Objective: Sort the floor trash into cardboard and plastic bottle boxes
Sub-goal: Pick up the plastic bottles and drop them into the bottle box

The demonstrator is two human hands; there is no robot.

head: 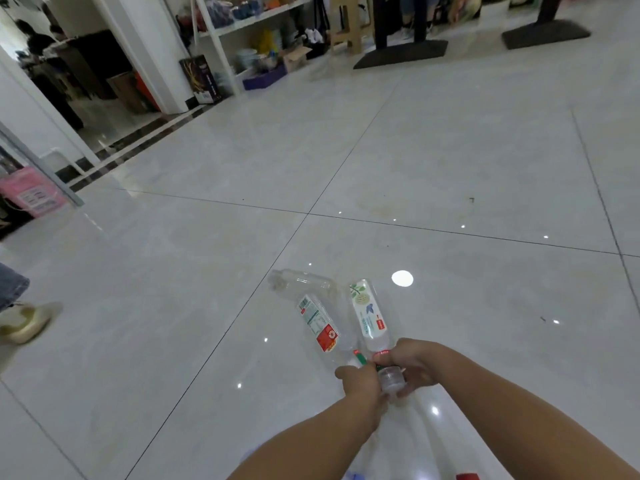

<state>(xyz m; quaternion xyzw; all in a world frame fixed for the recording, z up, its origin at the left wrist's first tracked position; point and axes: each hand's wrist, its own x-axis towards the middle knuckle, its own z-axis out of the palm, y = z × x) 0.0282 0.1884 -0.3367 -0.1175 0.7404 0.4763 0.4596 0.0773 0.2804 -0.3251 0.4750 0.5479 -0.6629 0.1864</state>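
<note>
Plastic bottles [346, 323] amid open floor [450, 150]

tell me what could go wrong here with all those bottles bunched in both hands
1. The left hand and right hand pinch several bottle necks together; the red-label bottle or green-label bottle might slip out.
2. The clear bottle may get left behind.
3. The glossy tile floor could let dropped bottles roll.
</note>
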